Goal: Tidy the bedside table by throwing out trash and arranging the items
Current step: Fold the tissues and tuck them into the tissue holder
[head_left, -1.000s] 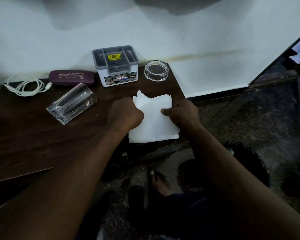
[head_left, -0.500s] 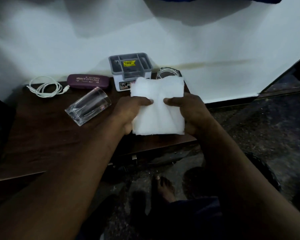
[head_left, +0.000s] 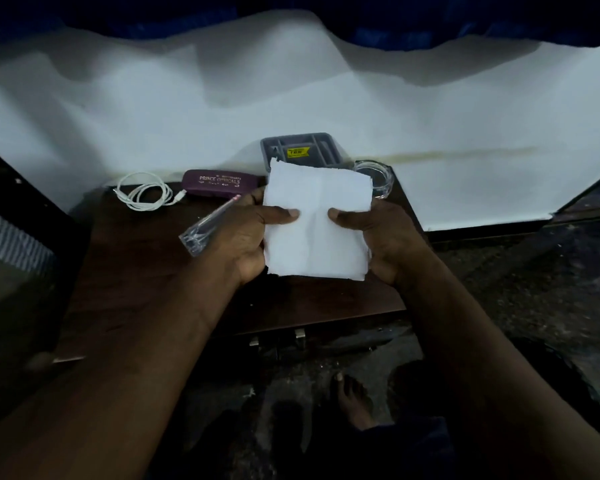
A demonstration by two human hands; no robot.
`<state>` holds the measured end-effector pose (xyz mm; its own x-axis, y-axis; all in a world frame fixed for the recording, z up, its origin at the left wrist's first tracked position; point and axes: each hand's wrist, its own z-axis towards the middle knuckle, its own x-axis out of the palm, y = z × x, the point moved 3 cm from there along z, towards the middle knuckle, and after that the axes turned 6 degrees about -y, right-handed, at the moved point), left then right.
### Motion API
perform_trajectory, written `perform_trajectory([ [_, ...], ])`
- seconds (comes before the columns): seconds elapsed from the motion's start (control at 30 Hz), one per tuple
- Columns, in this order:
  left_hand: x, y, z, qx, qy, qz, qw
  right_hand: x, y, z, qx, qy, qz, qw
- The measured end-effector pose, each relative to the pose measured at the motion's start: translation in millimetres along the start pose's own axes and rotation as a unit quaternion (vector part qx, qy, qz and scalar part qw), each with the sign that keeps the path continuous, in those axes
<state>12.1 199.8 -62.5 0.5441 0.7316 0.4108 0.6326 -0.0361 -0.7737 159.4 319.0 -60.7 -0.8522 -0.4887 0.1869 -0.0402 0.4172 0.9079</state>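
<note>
My bare foot (head_left: 352, 400) stands on the dark floor at six o'clock, below the edge of the brown table (head_left: 136, 271). Over that table I hold a white paper napkin (head_left: 317, 220) up flat. My left hand (head_left: 243, 233) grips its nine o'clock edge and my right hand (head_left: 381, 237) its three o'clock edge, thumbs pressed on the front. A clear glass (head_left: 205, 226) lies on its side just at nine o'clock of my left hand. Farther back at ten o'clock sit a coiled white cable (head_left: 144, 192) and a purple glasses case (head_left: 220, 181). At twelve o'clock a grey organizer (head_left: 302, 147) is half hidden by the napkin, with a glass ashtray (head_left: 378, 174) at one o'clock.
</note>
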Motion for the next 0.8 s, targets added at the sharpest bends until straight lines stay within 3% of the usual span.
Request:
perform_trajectory([
  [0.2, -20.7, -18.5, -0.3, 0.065, -0.032, -0.073, 0.995, 21.1, -4.1, 5.3, -0.030, -0.012, -0.049, 0.998],
  [0.43, -37.4, -6.8, -14.9, -0.028, 0.009, -0.055, 0.998, 41.6, -6.2, 5.2, -0.037, -0.013, -0.050, 0.998],
  [0.63, -47.2, -12.6, -16.5, 0.087, -0.056, 0.037, 0.994, 58.3, -7.2, 0.9, -0.060, 0.003, -0.066, 0.996],
  [0.73, -50.4, -19.2, -15.4, 0.169, -0.107, 0.074, 0.977, 61.8, -2.2, -5.6, -0.122, -0.005, -0.069, 0.990],
  [0.8, -48.7, -23.1, -15.7, 0.211, -0.089, 0.083, 0.970, 60.5, 1.9, -9.3, -0.168, -0.011, -0.078, 0.983],
])
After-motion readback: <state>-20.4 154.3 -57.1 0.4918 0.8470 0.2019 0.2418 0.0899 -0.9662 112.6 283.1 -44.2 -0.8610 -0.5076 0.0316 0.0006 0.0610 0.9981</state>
